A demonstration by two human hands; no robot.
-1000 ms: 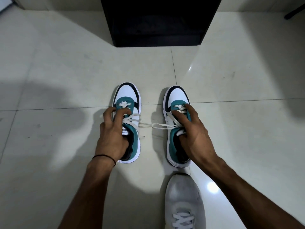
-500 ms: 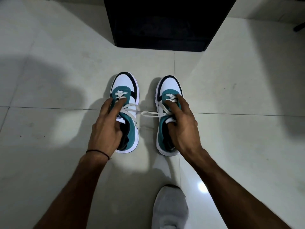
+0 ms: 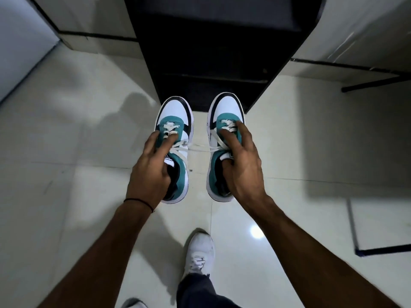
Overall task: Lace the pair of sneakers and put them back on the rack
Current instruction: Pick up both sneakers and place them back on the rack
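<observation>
Two teal, white and black sneakers hang in the air side by side, toes pointing away from me. My left hand grips the left sneaker by its tongue and collar, fingers inside the opening. My right hand holds the right sneaker the same way. Loose white lace ends stretch between the two shoes. The black rack stands straight ahead, its dark shelves just beyond the toes.
Glossy white floor tiles lie below. My own white shoe and dark trouser leg are at the bottom centre. A black bar lies on the floor at the right, and a wall corner rises at the far left.
Both sneakers have been lifted off the floor and carried forward to the rack. I have stood up and stepped closer, so the rack now fills the top centre.
</observation>
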